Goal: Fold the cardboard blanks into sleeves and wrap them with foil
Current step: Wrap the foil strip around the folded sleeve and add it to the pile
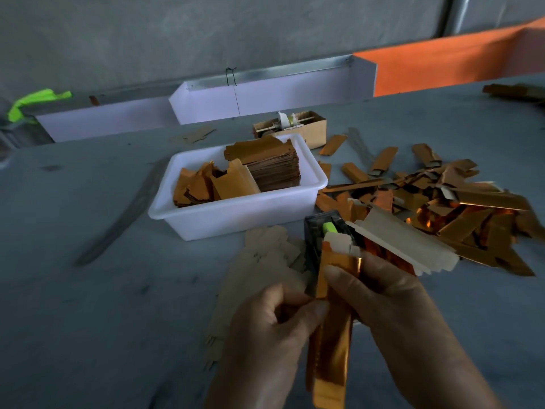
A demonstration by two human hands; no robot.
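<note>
With the foil-wrapped sleeve (333,335) pinched by the left hand (265,335) and gripped by the right hand (380,293), the foil may be creased or slip off if squeezed unevenly.

Foil-wrapped sleeve (334,314), upright, mid-air

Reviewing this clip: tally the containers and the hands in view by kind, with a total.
White plastic tub: 1
Small cardboard box: 1
Hands: 2, left and right, both gripping the foil-wrapped sleeve
Total: 4
</note>
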